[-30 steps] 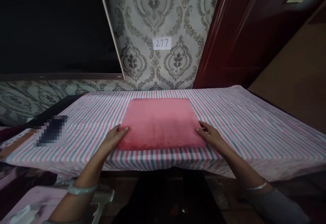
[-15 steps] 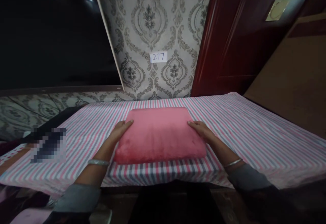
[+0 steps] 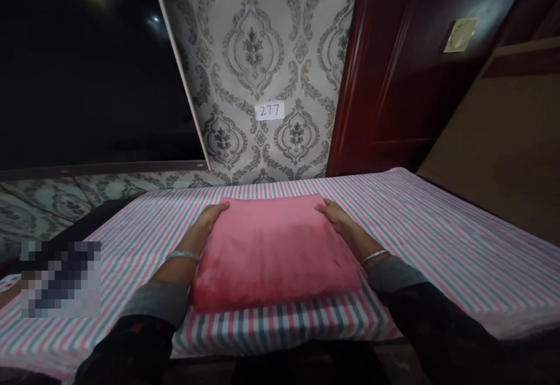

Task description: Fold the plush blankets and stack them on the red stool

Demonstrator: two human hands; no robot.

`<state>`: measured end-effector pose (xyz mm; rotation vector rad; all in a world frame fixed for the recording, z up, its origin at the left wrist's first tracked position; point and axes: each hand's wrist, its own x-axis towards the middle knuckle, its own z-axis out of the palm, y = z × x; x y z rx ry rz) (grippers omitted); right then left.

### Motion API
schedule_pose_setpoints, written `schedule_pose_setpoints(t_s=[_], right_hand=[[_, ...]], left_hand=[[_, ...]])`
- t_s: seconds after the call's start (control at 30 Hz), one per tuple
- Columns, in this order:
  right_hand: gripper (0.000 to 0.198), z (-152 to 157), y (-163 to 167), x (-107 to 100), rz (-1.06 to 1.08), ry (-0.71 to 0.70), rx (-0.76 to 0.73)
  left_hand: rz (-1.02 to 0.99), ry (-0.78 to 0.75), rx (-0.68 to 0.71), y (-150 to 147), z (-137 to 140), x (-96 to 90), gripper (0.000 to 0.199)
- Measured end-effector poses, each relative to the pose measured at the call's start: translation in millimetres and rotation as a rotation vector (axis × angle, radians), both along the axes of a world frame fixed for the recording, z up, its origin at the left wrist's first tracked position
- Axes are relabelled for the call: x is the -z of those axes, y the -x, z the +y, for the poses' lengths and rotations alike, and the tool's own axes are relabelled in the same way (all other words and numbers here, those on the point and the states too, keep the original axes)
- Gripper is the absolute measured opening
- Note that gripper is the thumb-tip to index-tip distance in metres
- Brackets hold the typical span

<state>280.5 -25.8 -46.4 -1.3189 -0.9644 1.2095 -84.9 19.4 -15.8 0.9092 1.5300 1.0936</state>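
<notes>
A pink plush cushion (image 3: 275,251), roughly rectangular with a deeper red fuzzy patch at its near left, lies on a striped cloth (image 3: 271,326). At its far left corner, my left hand (image 3: 212,216) grips the edge with the thumb on top. The far right corner is held the same way by my right hand (image 3: 335,216). The other fingers are partly hidden beside or under the edges. Each wrist wears a bangle.
The pink, white and grey striped cloth covers a table against a patterned wall (image 3: 262,52). A large dark screen (image 3: 87,81) hangs at the left. To the right are a dark red wooden panel (image 3: 394,81) and a brown board (image 3: 503,140). A blurred patch hides something at the left.
Both hands and forearms reach further forward along the cushion, to its far corners. Its far edge now looks wavier. The camera view has tilted up slightly.
</notes>
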Motion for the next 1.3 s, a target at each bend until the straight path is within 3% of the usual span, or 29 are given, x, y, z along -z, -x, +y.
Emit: schedule_pose_setpoints(t_s=[0.1,0.23,0.43,0.57,0.73,0.93,1.1,1.2,1.3], right_hand=[[0.047,9,0,3,0.009,-0.035,0.037],[0.048,13,-2,10,-0.003,0.026,0.068],[0.065,-7,-13,11,-0.012,0.103,0.086],[0.069,-50,-30,19,-0.026,0.107,0.013],[0.071,-118,-48,36,-0.111,0.069,-0.047],[0.044,-171,-39,44,-0.243,-0.052,-0.080],[0.041,-180,-26,37,-0.288,-0.087,-0.131],[0.040,-177,-22,34,-0.262,-0.110,-0.059],[0.040,-177,-21,39,-0.237,-0.122,0.014]], left_hand=[[-0.053,-0.041,0.006,-2,7,1.2,0.021],[-0.027,-0.020,-0.023,-4,13,10.0,0.023],[-0.051,0.029,0.002,-5,2,11.1,0.020],[-0.101,0.032,0.034,7,-37,11.2,0.023],[-0.132,-0.064,0.115,22,-115,21.7,0.039],[-0.103,-0.239,-0.067,12,-189,42.9,0.050],[-0.072,-0.307,-0.054,-3,-205,47.6,0.053],[-0.034,-0.325,-0.019,-4,-202,49.1,0.049],[-0.019,-0.326,-0.073,-1,-201,56.0,0.050]])
